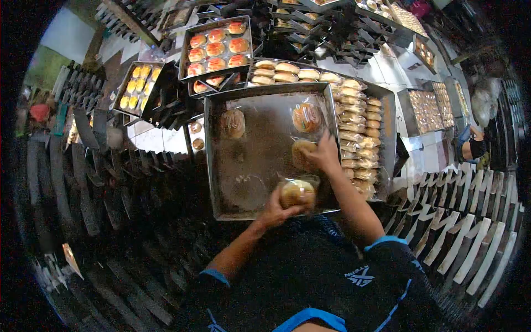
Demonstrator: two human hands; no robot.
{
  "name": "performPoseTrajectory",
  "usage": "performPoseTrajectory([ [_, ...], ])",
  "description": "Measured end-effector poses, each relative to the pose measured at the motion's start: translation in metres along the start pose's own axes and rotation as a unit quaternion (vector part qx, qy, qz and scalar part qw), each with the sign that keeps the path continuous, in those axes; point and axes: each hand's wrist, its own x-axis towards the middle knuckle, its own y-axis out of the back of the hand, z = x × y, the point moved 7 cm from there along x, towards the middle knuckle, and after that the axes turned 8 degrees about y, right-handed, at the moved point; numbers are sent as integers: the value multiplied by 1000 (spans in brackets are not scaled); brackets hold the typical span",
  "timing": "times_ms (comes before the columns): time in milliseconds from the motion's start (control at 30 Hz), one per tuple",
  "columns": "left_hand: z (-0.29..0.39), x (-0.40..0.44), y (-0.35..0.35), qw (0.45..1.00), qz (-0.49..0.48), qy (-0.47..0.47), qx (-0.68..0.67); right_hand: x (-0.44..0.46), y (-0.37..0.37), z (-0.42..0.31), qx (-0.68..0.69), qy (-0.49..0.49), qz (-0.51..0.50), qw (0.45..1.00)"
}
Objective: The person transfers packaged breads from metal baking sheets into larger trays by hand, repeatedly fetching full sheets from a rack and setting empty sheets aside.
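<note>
My left hand [275,210] is closed on a bun in clear wrapping [298,193], held at the front right of a large metal tray [260,182]. Farther in, along the tray's right side, the fingers of my right hand [325,154] close on a second wrapped bun [301,155]; the hand is slightly blurred. Behind it, a wrapped bun with a red and white print [306,117] lies in the far right corner. Another wrapped bun [233,123] lies in the far left corner.
Right of the tray, a larger tray [387,133] holds rows of wrapped buns [357,138] standing on edge. Behind stand a tray of red-topped buns [217,48] and a tray of yellow-topped buns [139,87]. Stacked trays [459,227] flank me. Another person [474,148] is at far right.
</note>
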Motion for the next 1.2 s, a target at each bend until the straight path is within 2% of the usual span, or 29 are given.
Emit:
performPoseTrajectory([
  [33,-3,-4,22,1000,-5,5,-2,-12,-13,18,-31,-76,-25,996],
  [100,-38,-11,67,974,21,175,-144,-25,-38,32,16,-66,-46,997],
  [133,-41,-11,86,973,19,181,-145,-31,-52,35,64,-47,-61,995],
  [200,-35,-4,126,980,87,157,-82,-54,-55,25,70,-43,-29,996],
  [233,-33,1,133,980,89,157,-82,-60,-47,19,176,-35,23,983],
  [267,-22,5,146,981,146,103,-78,-60,-33,9,280,-24,74,957],
  [300,-11,9,158,975,202,50,-72,-58,-28,-12,412,-79,-4,908],
  [333,-1,17,161,975,205,50,-72,-50,-18,-29,413,-78,-6,907],
  [400,8,37,157,962,180,119,-168,-34,-39,-70,610,-123,-134,771],
  [433,-22,52,166,950,178,64,-248,-18,-52,-90,591,-74,-154,788],
  [467,-17,61,173,949,180,65,-249,-2,-67,-113,569,-25,-174,803],
  [533,16,88,185,987,133,-16,-89,30,-68,-150,438,-33,-89,894],
  [567,25,101,193,991,121,-45,-36,49,-80,-160,438,-29,-95,894],
  [633,18,114,232,976,207,-69,2,85,-94,-158,385,-61,-23,921],
  [667,13,118,242,975,211,-69,0,94,-100,-162,384,-58,-26,921],
  [733,5,129,249,975,209,-60,-43,103,-114,-163,420,-92,-116,895],
  [767,16,122,235,969,217,-7,-114,100,-110,-157,419,-93,-111,896],
  [800,38,118,215,971,208,-10,-114,96,-92,-157,379,1,-53,924],
  [867,77,117,171,973,193,-44,-115,86,-53,-152,199,169,-27,965],
  [900,86,125,143,977,161,-28,-139,80,-31,-129,259,121,-8,958],
  [967,35,157,109,980,171,-84,-63,65,14,-81,383,32,48,922],
  [1033,15,177,71,977,192,-94,21,69,23,-29,400,1,80,913],
  [1067,25,182,58,983,164,-70,-50,72,27,-4,409,-14,97,907],
  [1133,46,191,32,973,121,-17,-195,79,11,7,468,-91,-85,875],
  [1167,43,188,34,970,142,-67,-184,79,12,7,429,-93,-77,895],
  [1200,34,185,43,968,179,-84,-157,83,8,-2,466,-31,-85,880],
])
